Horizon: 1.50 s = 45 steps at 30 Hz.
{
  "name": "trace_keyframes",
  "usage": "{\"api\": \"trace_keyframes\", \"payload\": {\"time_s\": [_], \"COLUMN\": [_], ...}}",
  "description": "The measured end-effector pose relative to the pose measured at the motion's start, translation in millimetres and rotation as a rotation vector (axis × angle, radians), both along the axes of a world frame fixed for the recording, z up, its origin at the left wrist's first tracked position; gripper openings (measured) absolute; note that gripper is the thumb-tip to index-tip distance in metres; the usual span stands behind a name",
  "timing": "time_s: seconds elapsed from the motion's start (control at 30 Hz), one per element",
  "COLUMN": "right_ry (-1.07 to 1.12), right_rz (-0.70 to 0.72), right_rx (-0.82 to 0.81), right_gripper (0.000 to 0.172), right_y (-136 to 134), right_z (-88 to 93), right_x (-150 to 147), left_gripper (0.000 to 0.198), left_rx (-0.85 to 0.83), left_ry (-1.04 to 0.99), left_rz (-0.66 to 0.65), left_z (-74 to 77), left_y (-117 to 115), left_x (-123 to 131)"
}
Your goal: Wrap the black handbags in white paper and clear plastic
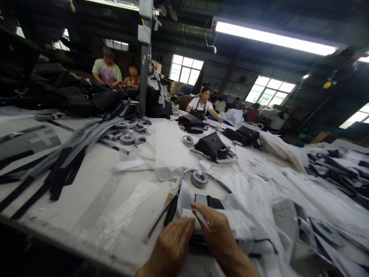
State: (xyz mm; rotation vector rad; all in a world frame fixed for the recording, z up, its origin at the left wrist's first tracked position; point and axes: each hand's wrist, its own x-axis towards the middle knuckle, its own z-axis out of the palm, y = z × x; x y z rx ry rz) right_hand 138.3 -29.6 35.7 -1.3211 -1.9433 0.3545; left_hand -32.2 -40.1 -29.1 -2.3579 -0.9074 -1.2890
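At the table's near side, my left hand (173,242) has its fingers pressed together at the edge of a white sheet (230,217), which looks like paper. Opposite it, my right hand (215,227) is closed on the same sheet, with a fold of it between thumb and fingers. The sheet lies over a black bag (215,202) partly wrapped in thin white material. My fingers cover part of the bag's front. A grey coiled strap (199,179) sits just beyond the bag, and a dark strap (161,217) extends to its left.
Long black straps (69,165) in clear plastic lie at left, near several grey coils (127,138). Farther back are another black bag (211,146) and white sheets (170,146). Plastic-wrapped pieces (305,231) crowd the right. A co-worker (201,104) reaches across the far side; a post (144,77) rises behind.
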Motion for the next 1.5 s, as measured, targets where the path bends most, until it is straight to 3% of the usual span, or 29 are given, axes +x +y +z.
{"api": "trace_keyframes", "payload": {"time_s": [0.1,0.27,0.4,0.5,0.53,0.67,0.83,1.07,1.2,1.33,1.5], "right_ry": [-0.193,-0.15,-0.049,-0.048,-0.096,-0.354,-0.594,-0.798,-0.86,-0.875,-0.701], "right_rz": [0.002,-0.008,0.119,0.016,-0.025,-0.07,-0.062,-0.059,-0.054,-0.084,-0.093], "right_rx": [0.269,0.388,0.263,0.114,0.044,-0.233,-0.321,-0.242,-0.144,-0.095,-0.107], "right_gripper": [0.044,0.045,0.026,0.01,0.011,0.046,0.041,0.029,0.03,0.027,0.02], "right_y": [-27.0,-47.0,-67.0,-86.5,-92.3,-105.7,-102.3,-93.8,-86.4,-77.1,-60.6], "right_z": [-16.9,-20.7,1.6,15.7,16.7,1.3,-22.2,-37.5,-46.0,-38.4,-12.5], "right_x": [-2.6,-17.4,0.1,40.1,53.7,81.7,70.1,70.3,70.3,58.5,11.5], "left_gripper": [0.04,0.046,0.038,0.046,0.049,0.057,0.052,0.044,0.045,0.046,0.039], "left_rx": [-0.061,-0.162,-0.135,-0.173,-0.189,-0.228,-0.163,-0.114,-0.13,-0.141,-0.161], "left_ry": [-0.075,-0.07,0.03,0.046,0.051,0.091,0.114,0.145,0.151,0.148,0.16], "left_rz": [-0.013,-0.057,-0.075,-0.043,-0.045,-0.067,-0.068,-0.098,-0.112,-0.12,-0.126], "left_z": [0.2,5.8,11.4,13.9,14.8,19.5,18.9,24.1,30.3,31.5,35.3], "left_y": [-0.5,-3.8,-2.2,2.2,3.7,6.6,5.0,8.0,9.7,9.4,14.3], "left_x": [2.5,2.2,-0.2,-1.1,-1.4,-2.5,-1.1,-2.9,-4.1,-2.0,3.0]}}
